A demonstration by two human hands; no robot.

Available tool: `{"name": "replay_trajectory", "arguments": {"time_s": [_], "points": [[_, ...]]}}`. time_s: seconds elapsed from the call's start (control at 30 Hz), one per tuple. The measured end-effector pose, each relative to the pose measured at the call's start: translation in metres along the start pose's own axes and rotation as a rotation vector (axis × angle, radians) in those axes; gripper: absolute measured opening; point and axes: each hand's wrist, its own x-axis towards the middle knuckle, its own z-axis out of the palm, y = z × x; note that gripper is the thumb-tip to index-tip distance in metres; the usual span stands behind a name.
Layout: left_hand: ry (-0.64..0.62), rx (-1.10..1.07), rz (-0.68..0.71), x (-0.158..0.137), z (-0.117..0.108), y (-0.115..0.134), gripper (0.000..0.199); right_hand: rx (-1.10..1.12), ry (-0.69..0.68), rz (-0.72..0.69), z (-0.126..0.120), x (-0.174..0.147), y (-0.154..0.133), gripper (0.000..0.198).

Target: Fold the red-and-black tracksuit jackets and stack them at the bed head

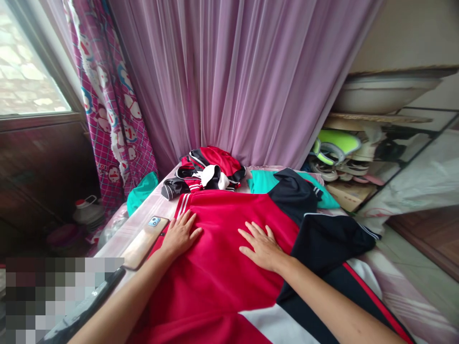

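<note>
A red jacket with dark navy sleeves and a white patch lies spread out in front of me. My left hand rests flat on its left part, fingers spread, just below a white-striped edge. On the red cloth further right lies my right hand, also palm down with fingers apart. Neither hand grips anything. A navy sleeve with white stripes at its end is laid over to the right. Close to my left wrist is a gold phone, camera side up.
Behind the jacket sit a crumpled red and black garment and teal cloth. Purple curtains hang at the back. At right, a rack holds a basin, a green visor and shoes. A plastic jug stands at left.
</note>
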Motion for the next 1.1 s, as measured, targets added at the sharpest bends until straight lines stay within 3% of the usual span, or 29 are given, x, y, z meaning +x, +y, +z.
{"name": "replay_trajectory", "arguments": {"time_s": [0.17,0.37,0.6,0.7,0.83,0.97,1.1], "points": [[0.064,-0.066,0.006,-0.013,0.001,-0.009,0.054,0.021,0.158,-0.037,-0.041,0.035,-0.019,0.047],[0.032,-0.072,0.009,-0.026,0.002,-0.005,0.049,0.085,0.246,-0.051,-0.073,0.117,-0.065,0.039],[0.194,-0.224,-0.124,-0.038,-0.012,-0.033,0.038,0.084,0.183,0.037,-0.066,0.192,-0.099,0.040],[0.078,-0.115,-0.224,-0.055,-0.029,-0.044,0.036,0.064,0.143,0.071,-0.059,0.208,-0.103,0.036],[-0.087,-0.034,-0.296,-0.064,-0.043,-0.037,0.033,0.052,0.136,0.118,-0.054,0.213,-0.104,0.027],[-0.105,-0.094,-0.343,-0.060,-0.050,-0.031,0.032,0.059,0.248,0.125,-0.054,0.212,-0.105,0.035],[-0.078,-0.073,-0.389,-0.051,-0.055,-0.044,0.037,0.161,0.336,0.122,-0.047,0.217,-0.103,0.044]]}}
